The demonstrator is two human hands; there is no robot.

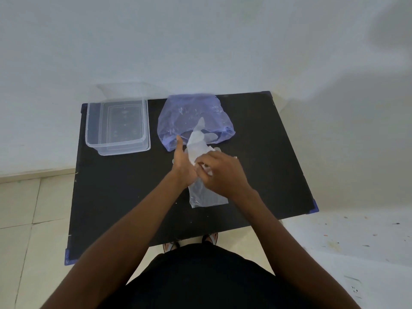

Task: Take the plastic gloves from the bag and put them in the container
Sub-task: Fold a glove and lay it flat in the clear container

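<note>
Two bare hands are recorded at the middle of a matt black rectangular table [267, 152], whose corners are capped in blue.

Item one: the left hand [184, 168], closed round a bunch of clear plastic gloves [197, 143], thumb raised and pointing away from the body.

Item two: the right hand [223, 172], fingers curled and pinched on the same crumpled film just beside the left hand. Both hands are thus seen gripping the gloves.

Item three: the gloves themselves, thin, translucent and wrinkled. The upper part is seen standing above the hands, its tip lying over the mouth of the bag; a flatter sheet of the film hangs below the hands and rests on the table top. How many gloves are bunched together cannot be told.

Item four: a bag [194, 117] of soft, glossy, pale violet plastic, creased, laid at the far middle of the table with its open mouth turned toward the person.

Item five: a container [118, 128], rectangular, of rigid clear plastic with rounded corners and a lipped rim, set at the far left corner, apart from the bag. No gloves are seen inside it.
</note>
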